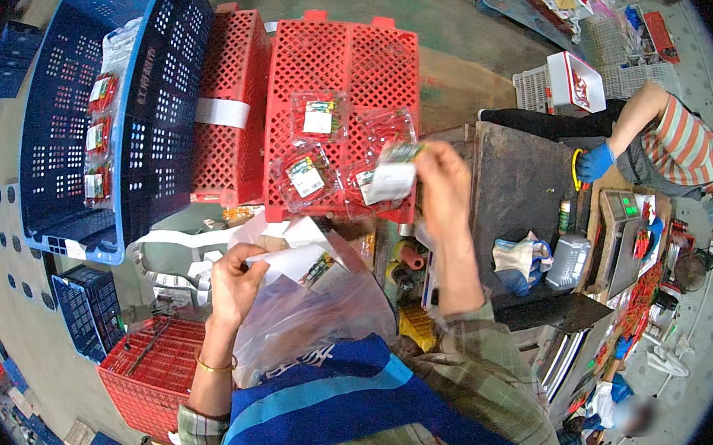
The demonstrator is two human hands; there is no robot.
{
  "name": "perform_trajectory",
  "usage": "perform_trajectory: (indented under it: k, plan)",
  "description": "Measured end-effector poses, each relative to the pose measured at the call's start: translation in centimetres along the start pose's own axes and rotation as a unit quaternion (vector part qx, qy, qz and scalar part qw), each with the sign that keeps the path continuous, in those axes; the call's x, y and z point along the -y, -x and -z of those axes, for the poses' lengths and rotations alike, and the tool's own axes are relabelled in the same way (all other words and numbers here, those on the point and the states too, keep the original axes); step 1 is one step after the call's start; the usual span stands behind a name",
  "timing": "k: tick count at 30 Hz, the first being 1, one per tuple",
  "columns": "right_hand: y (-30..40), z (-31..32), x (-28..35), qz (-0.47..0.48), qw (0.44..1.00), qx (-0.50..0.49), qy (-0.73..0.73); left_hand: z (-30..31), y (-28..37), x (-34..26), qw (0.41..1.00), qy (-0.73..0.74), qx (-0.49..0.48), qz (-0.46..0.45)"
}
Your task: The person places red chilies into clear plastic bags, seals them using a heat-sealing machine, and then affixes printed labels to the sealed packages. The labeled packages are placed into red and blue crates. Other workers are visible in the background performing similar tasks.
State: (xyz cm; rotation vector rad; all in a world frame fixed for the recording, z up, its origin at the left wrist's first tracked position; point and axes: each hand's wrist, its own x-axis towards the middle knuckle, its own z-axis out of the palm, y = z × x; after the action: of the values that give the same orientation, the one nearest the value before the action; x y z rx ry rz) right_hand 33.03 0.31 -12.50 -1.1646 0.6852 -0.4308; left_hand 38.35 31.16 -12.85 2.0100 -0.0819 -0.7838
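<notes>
My left hand (233, 287) pinches the edge of white label backing paper (286, 262), which carries a printed label (319, 269). My right hand (443, 181) holds a label (394, 173) with a dark printed top, blurred, over the front right of a red plastic crate (338, 45) with a lattice surface. Several clear packs of red chillies rest there. A labelled pack (319, 115) lies farther back and another labelled pack (305, 176) at the front left. The held label partly covers the pack (362, 186) beneath it.
Three labelled chilli packs (96, 136) line a blue crate (166, 112) on the left. A second red crate (228, 60) stands between. On the right are a dark tabletop (515, 186), a scale (618, 205) and a person wearing a blue glove (595, 163).
</notes>
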Motion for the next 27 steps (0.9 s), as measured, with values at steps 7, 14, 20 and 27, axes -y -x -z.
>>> perform_trajectory:
  k: [7,14,20,27]
  plan:
    - [-12.1,11.4,-11.3,-0.099,0.973,0.033,0.207,-0.9,1.0,1.2,0.999,0.010,0.008,0.043]
    - [-15.7,11.8,-14.6,-0.085,0.936,0.072,0.334,-1.7,1.5,1.8,0.998,0.016,-0.015,0.058]
    - [-17.2,11.9,-16.6,-0.086,0.937,0.051,0.336,-2.2,1.5,2.5,0.997,0.021,-0.016,0.068]
    - [-18.1,13.2,-19.4,-0.063,0.921,0.034,0.384,-2.6,1.4,2.1,0.996,0.011,-0.014,0.083]
